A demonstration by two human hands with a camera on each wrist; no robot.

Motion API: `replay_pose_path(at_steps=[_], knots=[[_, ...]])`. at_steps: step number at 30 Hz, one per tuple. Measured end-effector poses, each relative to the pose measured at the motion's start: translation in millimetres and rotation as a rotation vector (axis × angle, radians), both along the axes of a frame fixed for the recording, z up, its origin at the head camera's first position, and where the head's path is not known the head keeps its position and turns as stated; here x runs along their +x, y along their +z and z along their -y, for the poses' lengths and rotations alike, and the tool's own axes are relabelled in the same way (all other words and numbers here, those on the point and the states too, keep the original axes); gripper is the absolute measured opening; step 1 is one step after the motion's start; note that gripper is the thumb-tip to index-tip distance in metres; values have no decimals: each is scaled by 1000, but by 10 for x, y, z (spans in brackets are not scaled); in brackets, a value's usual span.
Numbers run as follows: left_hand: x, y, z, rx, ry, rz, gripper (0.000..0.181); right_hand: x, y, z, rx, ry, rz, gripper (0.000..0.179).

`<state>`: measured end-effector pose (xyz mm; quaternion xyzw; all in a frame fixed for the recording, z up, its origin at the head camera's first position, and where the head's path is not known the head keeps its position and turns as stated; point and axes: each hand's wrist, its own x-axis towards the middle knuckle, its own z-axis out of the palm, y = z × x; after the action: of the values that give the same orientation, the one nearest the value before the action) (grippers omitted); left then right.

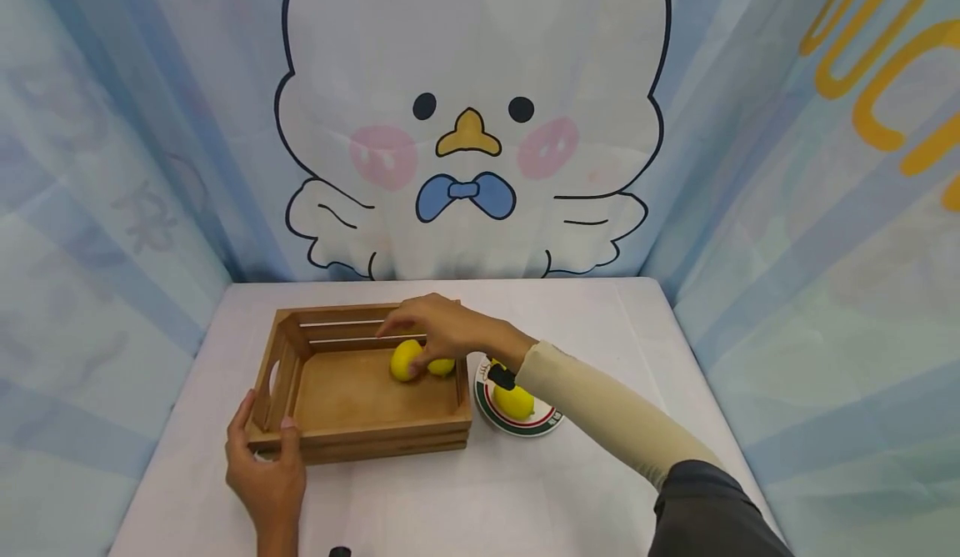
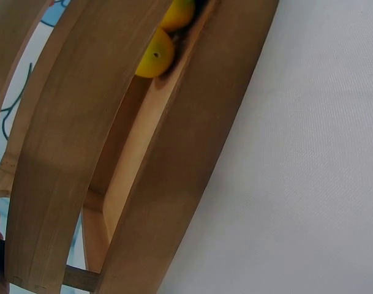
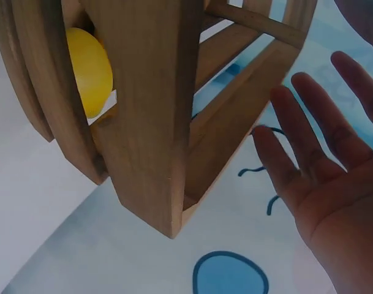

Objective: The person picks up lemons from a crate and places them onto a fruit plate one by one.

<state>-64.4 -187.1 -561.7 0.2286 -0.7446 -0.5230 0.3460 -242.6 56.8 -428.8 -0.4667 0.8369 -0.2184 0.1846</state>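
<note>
A slatted wooden crate (image 1: 360,449) stands on the table with two lemons, one lemon (image 1: 403,358) and another lemon (image 1: 442,368), inside near its right end. My left hand (image 1: 266,474) holds the crate's front left corner, thumb at the front and fingers along the left side. Over the crate's right part, my right hand (image 1: 442,328) hovers with fingers spread; its thumb overlaps the lemons in the head view, and contact cannot be judged there. In the right wrist view the palm is bare and the fingers are extended beside the crate.
Right of the crate, a white plate (image 1: 557,417) with a green and red rim holds a lemon (image 1: 513,403). Another yellow thing there is partly hidden by my right wrist. A small black object (image 1: 340,551) shows at the bottom edge. Printed curtains enclose the white table (image 1: 600,323).
</note>
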Motion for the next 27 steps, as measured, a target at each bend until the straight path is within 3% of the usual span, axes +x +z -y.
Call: replay_pose_path(at_steps=[9,18,27], knots=[[34,-22,-8,4,6,-16,66,-200,-97,124,13,34,157,60],[53,-32,8,-3,12,-32,66,-329,-177,296,85,1,182,59],[-28,-52,12,10,0,-49,65,-360,-182,409,185,-30,177,61]])
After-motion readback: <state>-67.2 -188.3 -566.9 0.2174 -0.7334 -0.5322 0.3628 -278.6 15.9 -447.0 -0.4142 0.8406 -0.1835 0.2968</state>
